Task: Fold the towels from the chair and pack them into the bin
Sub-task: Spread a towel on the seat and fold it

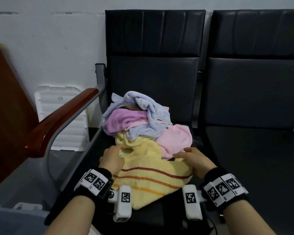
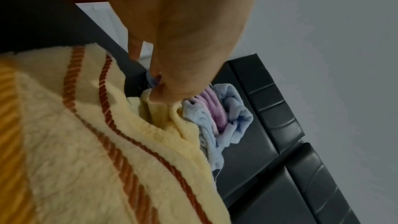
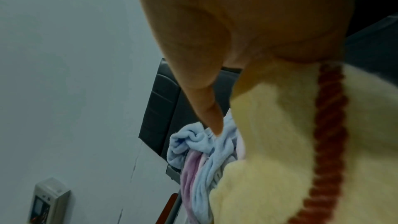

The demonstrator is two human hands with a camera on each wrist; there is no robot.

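A heap of towels lies on the black chair seat (image 1: 161, 216): a light blue towel (image 1: 143, 102) on top, a purple one (image 1: 120, 119) at the left, a pink one (image 1: 176, 138) at the right. In front of them spreads a yellow towel (image 1: 153, 168) with red and orange stripes. My left hand (image 1: 120, 150) pinches its left part, where the cloth bunches up at the fingertips (image 2: 156, 97). My right hand (image 1: 185, 154) grips its right part; the yellow towel (image 3: 269, 142) runs up into the palm, with the thumb out straight.
A red-brown wooden armrest (image 1: 58, 124) borders the seat on the left. Against the wall behind it leans a white lid (image 1: 61, 116). Part of a grey-blue bin (image 1: 15, 221) shows at the bottom left. A second black seat (image 1: 253, 150) adjoins on the right.
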